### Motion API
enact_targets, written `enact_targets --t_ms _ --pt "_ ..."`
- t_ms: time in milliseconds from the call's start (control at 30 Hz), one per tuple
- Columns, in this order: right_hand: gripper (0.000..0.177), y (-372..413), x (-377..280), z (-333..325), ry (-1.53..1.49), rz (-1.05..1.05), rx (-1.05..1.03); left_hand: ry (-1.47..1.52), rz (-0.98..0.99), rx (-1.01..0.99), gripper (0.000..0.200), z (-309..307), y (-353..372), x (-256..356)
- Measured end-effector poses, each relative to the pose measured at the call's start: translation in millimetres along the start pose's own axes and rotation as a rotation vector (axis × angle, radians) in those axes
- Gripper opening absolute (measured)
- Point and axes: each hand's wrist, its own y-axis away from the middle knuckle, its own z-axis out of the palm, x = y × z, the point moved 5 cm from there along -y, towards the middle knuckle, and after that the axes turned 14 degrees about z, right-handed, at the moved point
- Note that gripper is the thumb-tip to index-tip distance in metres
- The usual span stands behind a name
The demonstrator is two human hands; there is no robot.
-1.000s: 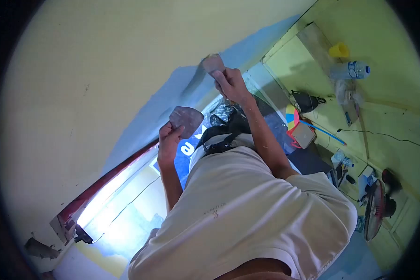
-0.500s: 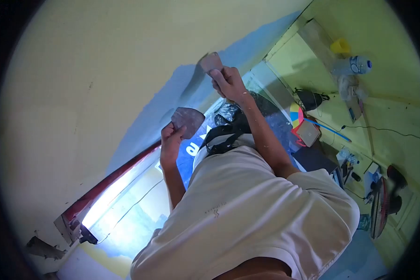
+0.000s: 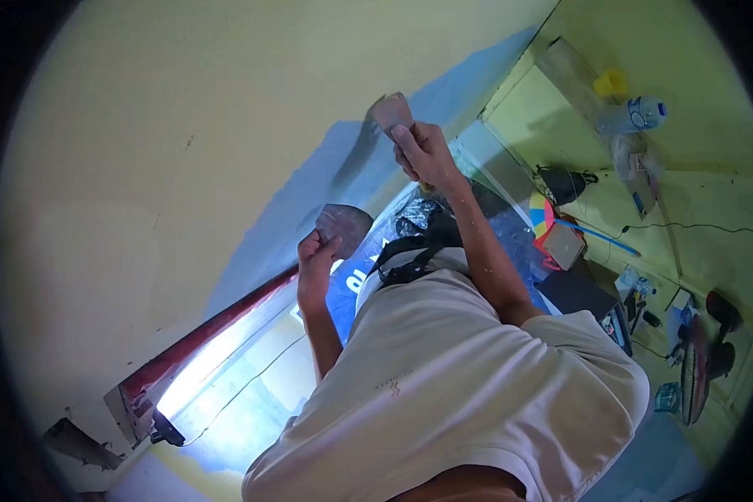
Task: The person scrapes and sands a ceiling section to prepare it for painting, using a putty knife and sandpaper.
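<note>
My right hand is closed around a putty knife, its blade up against the wall where the cream surface meets a light blue patch. A bit of yellow shows below the fist, at the handle. Lower and to the left, my left hand grips a second, wider scraper blade coated in greyish residue. Its thumb lies across the near face, and the blade is held in front of the blue patch. Pale specks dot my right forearm.
A red-edged opening with a bright light lies below left. On the right, a ledge bears a yellow cup and a plastic bottle. Dark plastic sheeting, a blue stick and clutter lie below.
The view has shifted slightly, so both hands appear a little further right and lower. The right hand's putty knife stays at the edge of the blue patch; both grips are unchanged.
</note>
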Motion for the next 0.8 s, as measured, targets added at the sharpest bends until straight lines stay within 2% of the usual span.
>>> enact_targets --t_ms 33,133,233,267,367,400,500,567,600,700,767,800 --pt "0.041 -3 -4 0 0.011 -0.036 0.003 -0.034 -0.009 -0.011 0.023 -4 -3 -1" --pt "0.042 3 -5 3 -0.052 0.041 0.0 -0.205 -0.044 -0.03 0.023 -10 0 2" --pt "0.043 7 -25 6 -0.017 -0.03 -0.002 -0.121 -0.008 -0.013 0.024 -4 1 6" --pt "0.043 7 -18 4 -0.017 0.013 0.026 -0.052 -0.023 0.008 0.022 2 2 7" --pt "0.044 3 7 -4 -0.018 0.064 -0.008 -0.099 -0.016 -0.004 0.018 -12 3 -4" --pt "0.044 7 -5 -1 -0.03 0.051 -0.014 -0.089 -0.007 0.063 0.014 -21 3 -15" --pt "0.044 13 -30 10 -0.069 -0.031 -0.041 -0.012 -0.003 0.025 0.015 -7 3 -7" --pt "0.044 7 5 0 -0.066 0.06 -0.001 -0.057 -0.009 0.038 0.016 -10 4 -3" --pt "0.044 5 3 2 -0.063 0.103 0.013 -0.068 -0.01 0.033 0.016 -10 4 0" --pt "0.043 10 -17 5 -0.049 0.024 -0.029 -0.068 -0.007 0.072 0.017 -9 4 -1" --pt "0.042 9 -3 0 -0.06 0.079 -0.025 -0.082 -0.013 0.036 0.016 -24 2 -14" --pt "0.042 7 1 -1 -0.066 0.097 -0.023 -0.115 -0.021 0.047 0.015 -9 3 -1"
